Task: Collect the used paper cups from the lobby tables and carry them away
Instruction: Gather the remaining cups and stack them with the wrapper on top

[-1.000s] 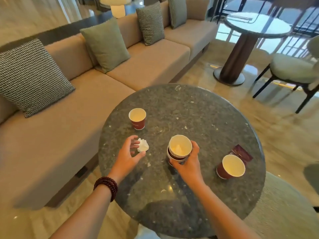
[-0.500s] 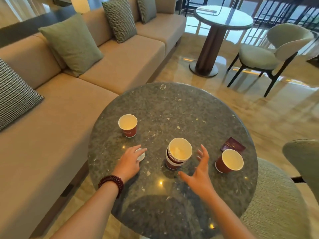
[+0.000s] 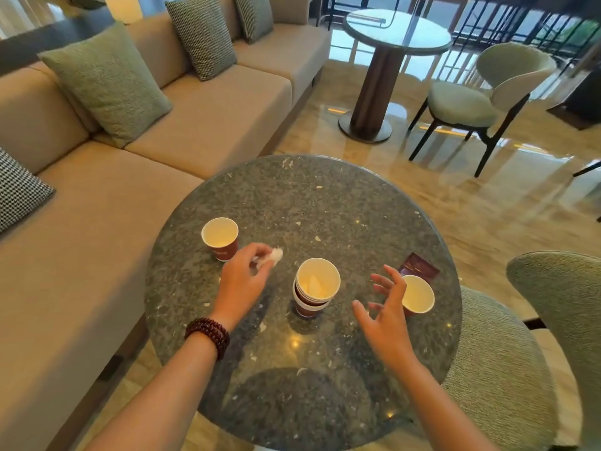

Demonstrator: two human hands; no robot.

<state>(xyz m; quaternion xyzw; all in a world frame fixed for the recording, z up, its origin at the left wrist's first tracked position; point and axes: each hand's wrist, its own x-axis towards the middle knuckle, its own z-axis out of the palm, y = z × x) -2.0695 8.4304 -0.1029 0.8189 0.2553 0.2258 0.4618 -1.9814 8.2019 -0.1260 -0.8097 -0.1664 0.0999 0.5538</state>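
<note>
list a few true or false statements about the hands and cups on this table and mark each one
1. The left hand holds a crumpled white tissue. True.
2. The right hand grips the stack of cups. False: it is open and holds nothing, to the right of the stack.
3. A left cup and a right cup stand upright, apart from the stack. True.
4. The dark red packet lies inside a cup. False: it lies flat on the table, behind the right cup.
</note>
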